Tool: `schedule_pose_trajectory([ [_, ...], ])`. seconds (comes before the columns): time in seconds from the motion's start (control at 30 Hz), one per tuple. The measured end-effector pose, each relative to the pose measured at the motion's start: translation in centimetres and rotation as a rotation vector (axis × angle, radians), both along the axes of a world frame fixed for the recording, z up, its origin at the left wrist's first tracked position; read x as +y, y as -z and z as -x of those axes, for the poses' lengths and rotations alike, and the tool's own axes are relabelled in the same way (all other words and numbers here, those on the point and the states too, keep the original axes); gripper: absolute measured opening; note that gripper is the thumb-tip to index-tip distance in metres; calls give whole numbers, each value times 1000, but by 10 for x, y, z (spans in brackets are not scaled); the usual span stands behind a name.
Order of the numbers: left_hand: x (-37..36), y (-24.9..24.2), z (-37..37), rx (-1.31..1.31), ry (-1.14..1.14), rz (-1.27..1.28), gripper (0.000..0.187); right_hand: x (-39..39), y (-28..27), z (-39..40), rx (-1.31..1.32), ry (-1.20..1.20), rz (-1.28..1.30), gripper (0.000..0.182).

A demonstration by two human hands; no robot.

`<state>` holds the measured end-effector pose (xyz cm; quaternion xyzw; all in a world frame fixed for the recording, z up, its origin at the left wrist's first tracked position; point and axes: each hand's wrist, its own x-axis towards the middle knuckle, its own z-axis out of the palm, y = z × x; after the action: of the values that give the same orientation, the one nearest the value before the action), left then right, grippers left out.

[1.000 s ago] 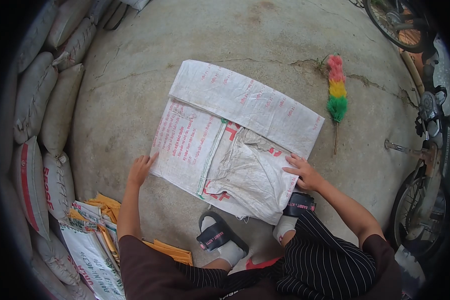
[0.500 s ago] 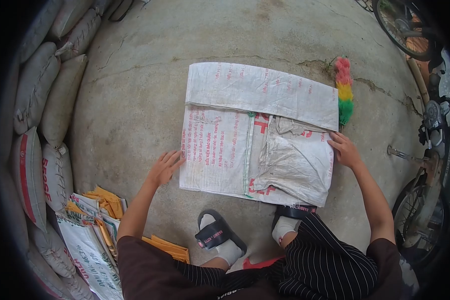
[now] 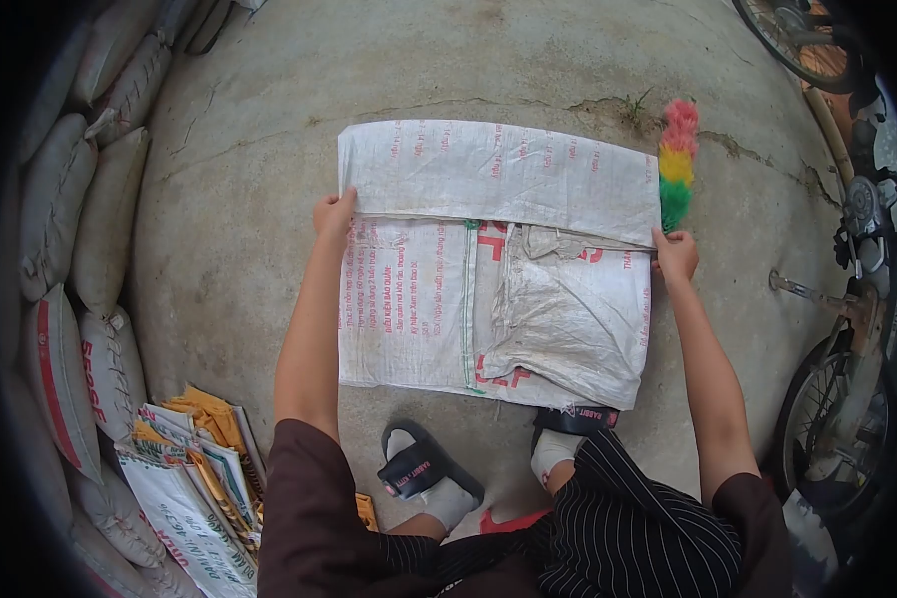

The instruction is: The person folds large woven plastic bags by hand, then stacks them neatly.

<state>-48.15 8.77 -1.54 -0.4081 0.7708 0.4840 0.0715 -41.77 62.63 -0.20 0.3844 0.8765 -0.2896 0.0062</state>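
A white woven sack [image 3: 404,349] with red print lies spread on the concrete, its far part folded over towards me as a wide flap. A smaller crumpled sack piece [image 3: 558,334] rests on its right half, partly under the flap. My left hand [image 3: 335,212] pinches the flap's left edge near its lower corner. At the opposite end, my right hand [image 3: 676,256] grips the flap's lower right corner, thumb on top. Just beyond that hand, a pink, yellow and green feather duster [image 3: 676,169] lies along the sack's right side.
Full sacks [image 3: 110,224] are piled along the left. Folded empty sacks [image 3: 184,488] lie in a stack at lower left. Motorbikes [image 3: 832,399] stand on the right. My slippered feet [image 3: 429,468] are close to the sack's near edge; something red [image 3: 513,520] lies between them.
My left hand has moved up from beside the sack and taken hold of the flap's left edge. My right hand has shifted up and closed on the flap's right corner.
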Motion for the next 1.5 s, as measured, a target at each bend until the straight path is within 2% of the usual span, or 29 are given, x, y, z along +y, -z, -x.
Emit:
schedule_pose_trajectory([
  [0.03, -1, 2, -1, 23, -7, -74, 45, 6, 9, -6, 188, -137, -263, 40],
  [0.1, 1, 0, -3, 45, -16, -151, 44, 9, 8, -6, 112, -215, -188, 41],
  [0.17, 5, -13, -1, 77, -209, -397, 40, 1, -8, 1, 44, -291, -117, 41],
  [0.23, -10, 2, -2, 87, -170, -456, 39, -5, -19, 10, -225, 16, 407, 40],
  [0.27, -19, 12, -2, 98, -137, -510, 39, -7, -24, 11, -225, 15, 407, 40],
  [0.33, -21, 13, -3, 118, -176, -555, 32, -11, -29, 11, -293, 86, 786, 38],
  [0.37, -23, 14, -4, 136, -216, -604, 25, -8, -25, 8, -295, 86, 787, 38],
  [0.5, -35, 16, -13, 170, -182, -674, 29, 7, -8, -10, -238, 137, 936, 35],
  [0.57, -64, 44, -12, 180, -24, -838, 40, 15, -5, -15, -217, 117, 963, 35],
  [0.6, -57, 37, -13, 177, -20, -837, 40, 22, 0, -19, -193, 51, 1004, 35],
  [0.67, -39, 16, -22, 252, -193, -834, 32, 27, 9, -28, -168, -16, 1046, 35],
  [0.77, -53, 41, -38, 311, -112, -747, 31, 22, 3, -41, -154, -124, 985, 34],
  [0.83, -55, 45, -49, 286, -75, -692, 29, 6, -18, -41, -313, -296, 487, 36],
  [0.9, -50, 40, -52, 254, -33, -637, 28, 13, -17, -41, -287, -316, 476, 39],
  [0.97, -39, 22, -51, 246, 65, -497, 22, 18, -28, -29, -213, -381, 655, 46],
  [1.03, -48, 30, -50, 219, 85, -486, 21, 15, -48, -3, -81, -208, 871, 54],
  [1.1, -57, 37, -48, 195, 111, -479, 20, 29, -46, 39, 39, -52, 1094, 60],
  [1.17, -59, 39, -50, 170, 121, -523, 22, 39, -50, 75, -82, -67, 1273, 56],
  [1.2, -58, 36, -50, 167, 133, -528, 22, 38, -47, 87, -74, -56, 1269, 56],
  [1.27, -58, 26, -48, 74, 266, -386, 24, 24, -34, 104, -92, -110, 917, 53],
  [1.3, -61, 24, -45, 73, 269, -388, 24, 23, -28, 107, -91, -107, 915, 53],
  [1.37, -69, 21, -38, 70, 179, -421, 34, 17, -15, 114, -46, -56, 579, 41],
  [1.4, -69, 9, -29, 89, 114, -518, 44, 18, -11, 110, -47, -58, 580, 41],
  [1.43, -68, -5, -15, 108, 52, -613, 56, 21, -9, 99, -17, -188, 556, 36],
  [1.47, -71, -11, 2, 102, 98, -570, 68, 22, -8, 88, 14, -316, 530, 32],
  [1.5, -73, -16, 20, 96, 142, -528, 80, 21, -9, 78, 13, -315, 529, 32],
])
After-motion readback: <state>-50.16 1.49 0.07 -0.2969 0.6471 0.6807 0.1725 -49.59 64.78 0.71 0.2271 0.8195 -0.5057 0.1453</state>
